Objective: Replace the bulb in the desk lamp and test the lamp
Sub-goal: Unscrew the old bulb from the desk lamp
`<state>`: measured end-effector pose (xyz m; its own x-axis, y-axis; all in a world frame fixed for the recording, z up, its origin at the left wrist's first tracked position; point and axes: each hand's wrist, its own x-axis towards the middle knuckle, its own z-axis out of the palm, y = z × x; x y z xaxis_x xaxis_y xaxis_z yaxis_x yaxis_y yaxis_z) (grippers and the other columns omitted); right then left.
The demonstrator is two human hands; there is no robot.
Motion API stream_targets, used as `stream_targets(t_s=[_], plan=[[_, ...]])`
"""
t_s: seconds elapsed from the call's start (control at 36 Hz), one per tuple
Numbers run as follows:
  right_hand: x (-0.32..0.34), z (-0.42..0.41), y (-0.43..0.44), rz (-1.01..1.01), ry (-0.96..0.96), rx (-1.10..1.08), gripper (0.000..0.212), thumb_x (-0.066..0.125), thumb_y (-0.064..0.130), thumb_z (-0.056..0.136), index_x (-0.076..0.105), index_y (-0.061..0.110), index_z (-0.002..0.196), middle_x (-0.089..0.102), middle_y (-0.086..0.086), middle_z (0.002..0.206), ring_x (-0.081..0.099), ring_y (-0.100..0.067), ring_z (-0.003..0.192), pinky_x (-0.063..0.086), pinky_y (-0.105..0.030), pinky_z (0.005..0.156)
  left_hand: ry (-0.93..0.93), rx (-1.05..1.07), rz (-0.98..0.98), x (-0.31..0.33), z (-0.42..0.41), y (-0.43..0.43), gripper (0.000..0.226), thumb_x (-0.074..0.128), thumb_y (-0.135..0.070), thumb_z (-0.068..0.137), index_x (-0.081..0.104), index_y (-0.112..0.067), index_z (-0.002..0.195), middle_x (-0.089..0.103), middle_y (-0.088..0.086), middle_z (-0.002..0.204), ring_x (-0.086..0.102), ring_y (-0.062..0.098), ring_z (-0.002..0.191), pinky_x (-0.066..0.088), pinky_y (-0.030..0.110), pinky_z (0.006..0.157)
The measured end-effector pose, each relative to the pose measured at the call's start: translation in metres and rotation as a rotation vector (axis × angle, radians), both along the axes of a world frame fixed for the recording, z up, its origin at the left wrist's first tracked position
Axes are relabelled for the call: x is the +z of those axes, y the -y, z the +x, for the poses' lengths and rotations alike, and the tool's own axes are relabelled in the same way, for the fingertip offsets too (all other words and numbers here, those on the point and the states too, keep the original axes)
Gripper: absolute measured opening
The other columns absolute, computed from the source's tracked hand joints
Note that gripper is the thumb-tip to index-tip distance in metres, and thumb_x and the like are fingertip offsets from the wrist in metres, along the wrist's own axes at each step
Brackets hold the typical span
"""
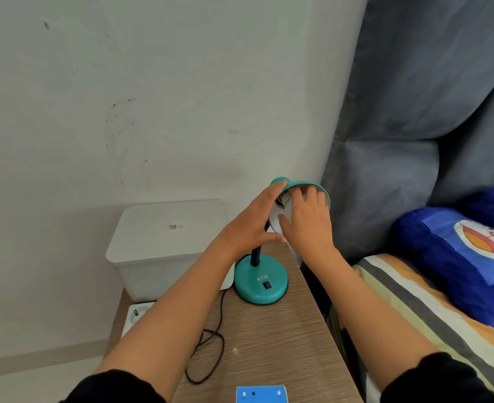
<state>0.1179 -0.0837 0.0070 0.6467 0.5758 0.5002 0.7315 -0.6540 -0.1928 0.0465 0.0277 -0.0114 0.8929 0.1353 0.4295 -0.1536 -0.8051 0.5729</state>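
Note:
A teal desk lamp stands on the wooden bedside table (269, 338). Its round base (260, 282) carries a black rocker switch (266, 285), and a black neck rises to the teal shade (317, 189), tilted toward me. My left hand (251, 222) grips the shade's left outer side near the top cap. My right hand (306, 222) reaches into the shade's mouth, fingers closed around a white bulb (280, 218). The bulb's socket end is hidden between my hands. The lamp is dark.
A white lidded plastic box (164, 245) sits at the back left of the table. A white power strip (136, 315) lies in front of it, and the lamp's dark cord (210, 344) loops across the tabletop. A blue box (261, 394) lies at the near edge. A bed with a blue pillow (455, 251) is right.

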Motion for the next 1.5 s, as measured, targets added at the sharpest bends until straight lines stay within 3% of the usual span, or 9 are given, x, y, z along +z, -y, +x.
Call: stream_targets(t_s=[0.14, 0.39, 0.58, 0.72, 0.89, 1.03, 1.17, 1.36, 1.5], plan=[[0.005, -0.003, 0.001, 0.013, -0.130, -0.003, 0.046, 0.041, 0.030, 0.096, 0.038, -0.002, 0.130, 0.047, -0.022, 0.124, 0.044, -0.040, 0.112, 0.035, -0.048, 0.099, -0.012, -0.020, 0.009, 0.001, 0.003, 0.001, 0.101, 0.077, -0.015, 0.074, 0.008, -0.022, 0.148, 0.017, -0.001, 0.154, 0.018, 0.006, 0.140, 0.016, 0.015, 0.113], [0.010, 0.005, 0.008, 0.157, -0.378, 0.053, 0.065, 0.070, 0.027, 0.077, 0.040, 0.009, 0.131, 0.043, -0.013, 0.134, 0.044, -0.030, 0.124, 0.043, -0.038, 0.094, 0.008, -0.020, 0.011, -0.003, 0.003, -0.002, 0.105, 0.080, -0.018, 0.071, 0.005, -0.035, 0.144, 0.017, -0.005, 0.154, 0.015, -0.003, 0.137, 0.015, 0.012, 0.111], [0.007, 0.002, 0.002, 0.380, -0.601, 0.035, 0.056, 0.058, 0.036, 0.087, 0.039, 0.003, 0.128, 0.047, -0.021, 0.126, 0.050, -0.030, 0.104, 0.041, -0.032, 0.081, 0.009, -0.015, -0.001, -0.003, 0.002, -0.003, 0.106, 0.080, -0.018, 0.071, 0.003, -0.036, 0.142, 0.016, -0.004, 0.154, 0.015, -0.001, 0.137, 0.015, 0.017, 0.112], [-0.002, 0.003, 0.006, 0.318, -0.485, 0.103, 0.058, 0.067, 0.020, 0.080, 0.039, 0.010, 0.130, 0.036, -0.017, 0.131, 0.034, -0.034, 0.125, 0.037, -0.040, 0.103, 0.007, -0.025, -0.010, -0.002, 0.002, -0.001, 0.104, 0.080, -0.017, 0.071, 0.009, -0.027, 0.146, 0.019, 0.000, 0.154, 0.019, 0.008, 0.140, 0.019, 0.021, 0.114], [0.005, 0.002, 0.003, 0.444, -0.649, 0.081, 0.049, 0.055, 0.031, 0.090, 0.037, 0.004, 0.127, 0.037, -0.019, 0.131, 0.044, -0.032, 0.115, 0.036, -0.031, 0.088, 0.012, -0.017, -0.006, -0.002, 0.003, -0.002, 0.104, 0.080, -0.014, 0.071, 0.008, -0.028, 0.146, 0.019, -0.001, 0.153, 0.018, 0.001, 0.136, 0.018, 0.018, 0.112], [-0.002, 0.004, 0.007, 0.309, -0.451, 0.130, 0.060, 0.070, 0.014, 0.076, 0.040, 0.009, 0.127, 0.035, -0.014, 0.129, 0.033, -0.030, 0.124, 0.034, -0.032, 0.099, 0.014, -0.027, -0.024, -0.003, 0.004, -0.001, 0.103, 0.079, -0.018, 0.071, 0.006, -0.036, 0.141, 0.019, 0.000, 0.153, 0.019, 0.008, 0.140, 0.020, 0.025, 0.115], [0.001, 0.002, 0.001, 0.359, -0.616, 0.106, 0.051, 0.049, 0.038, 0.091, 0.037, 0.012, 0.133, 0.035, -0.017, 0.129, 0.040, -0.032, 0.119, 0.035, -0.032, 0.089, 0.016, -0.022, -0.023, -0.003, 0.003, -0.001, 0.104, 0.079, -0.016, 0.071, 0.006, -0.034, 0.143, 0.018, -0.001, 0.154, 0.018, 0.008, 0.140, 0.019, 0.025, 0.115], [0.004, 0.005, 0.009, 0.284, -0.512, 0.126, 0.063, 0.068, 0.023, 0.081, 0.036, 0.010, 0.134, 0.036, -0.016, 0.133, 0.036, -0.030, 0.126, 0.036, -0.034, 0.100, 0.028, -0.023, -0.006, -0.003, 0.002, 0.000, 0.106, 0.080, -0.018, 0.071, 0.003, -0.039, 0.141, 0.017, -0.004, 0.154, 0.017, 0.007, 0.141, 0.019, 0.026, 0.116], [0.008, 0.001, 0.003, 0.386, -0.705, 0.053, 0.052, 0.049, 0.037, 0.092, 0.036, 0.004, 0.129, 0.039, -0.021, 0.130, 0.044, -0.031, 0.110, 0.039, -0.038, 0.090, 0.015, -0.021, -0.011, -0.002, 0.002, 0.002, 0.104, 0.079, -0.015, 0.071, 0.007, -0.028, 0.146, 0.017, -0.001, 0.154, 0.018, 0.010, 0.141, 0.019, 0.025, 0.115]])
